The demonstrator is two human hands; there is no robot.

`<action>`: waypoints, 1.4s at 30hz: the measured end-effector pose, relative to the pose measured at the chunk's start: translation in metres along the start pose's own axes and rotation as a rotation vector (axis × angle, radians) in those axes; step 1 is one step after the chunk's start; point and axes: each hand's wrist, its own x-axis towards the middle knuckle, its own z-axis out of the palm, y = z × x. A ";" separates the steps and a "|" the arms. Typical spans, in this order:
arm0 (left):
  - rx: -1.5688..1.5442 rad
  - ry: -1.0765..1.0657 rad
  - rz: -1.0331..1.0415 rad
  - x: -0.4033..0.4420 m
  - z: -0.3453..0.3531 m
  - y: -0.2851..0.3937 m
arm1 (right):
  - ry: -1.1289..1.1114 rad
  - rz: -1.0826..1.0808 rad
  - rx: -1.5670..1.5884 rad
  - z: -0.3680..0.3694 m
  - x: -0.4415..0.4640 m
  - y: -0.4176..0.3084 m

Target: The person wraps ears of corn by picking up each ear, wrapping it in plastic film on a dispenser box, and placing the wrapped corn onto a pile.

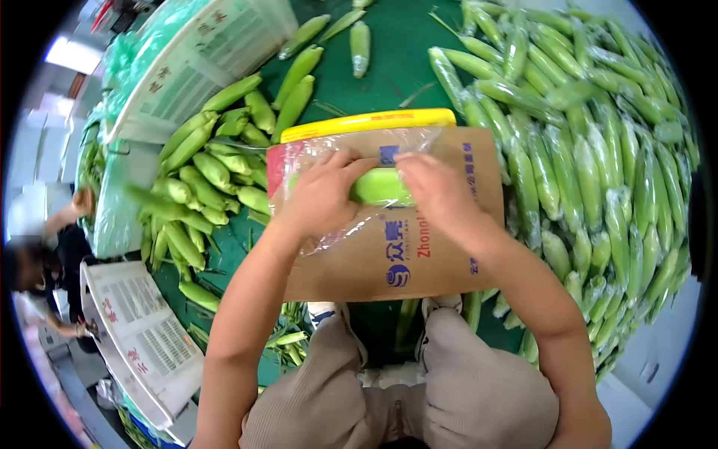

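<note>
A green ear of corn in its husk [381, 187] lies crosswise on a flattened cardboard box [441, 262] in front of me. Clear plastic film [329, 238] spreads under and around the ear. My left hand [321, 191] is curled over the ear's left end and the film. At the right end, my right hand [437, 187] grips the ear, its fingertips slightly blurred. Along the cardboard's far edge runs a yellow strip [374, 121], partly covered by film.
Unwrapped corn ears [213, 172] are heaped on the left. A large pile of film-wrapped corn [568, 165] fills the right. White printed crates [194, 67] stand at the left, where another person [60, 254] is at work. The floor is green [404, 45].
</note>
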 end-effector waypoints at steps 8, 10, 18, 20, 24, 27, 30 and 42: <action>0.068 0.053 -0.098 0.001 0.013 -0.008 | 0.064 -0.161 -0.287 0.016 0.008 -0.008; 0.064 0.141 -0.068 -0.003 0.015 -0.010 | 0.005 -0.200 -0.316 0.017 -0.003 -0.018; 0.055 0.390 0.251 -0.072 0.009 -0.034 | -0.293 -0.157 -0.507 0.010 0.018 -0.015; 0.094 0.303 -0.050 -0.110 0.012 -0.037 | -0.312 -0.117 -0.476 0.008 0.027 -0.009; 0.206 0.368 -0.387 -0.116 0.018 -0.037 | -0.204 -0.053 -0.192 0.004 0.025 0.001; 0.276 0.598 -0.333 -0.103 0.032 -0.051 | -0.042 -0.015 -0.308 0.000 0.000 -0.017; -0.562 0.980 -0.828 -0.109 0.024 -0.047 | -0.286 0.003 -0.422 -0.030 -0.006 -0.034; 0.138 0.364 -0.209 -0.090 0.028 -0.019 | -0.250 0.233 -0.138 -0.034 -0.026 -0.023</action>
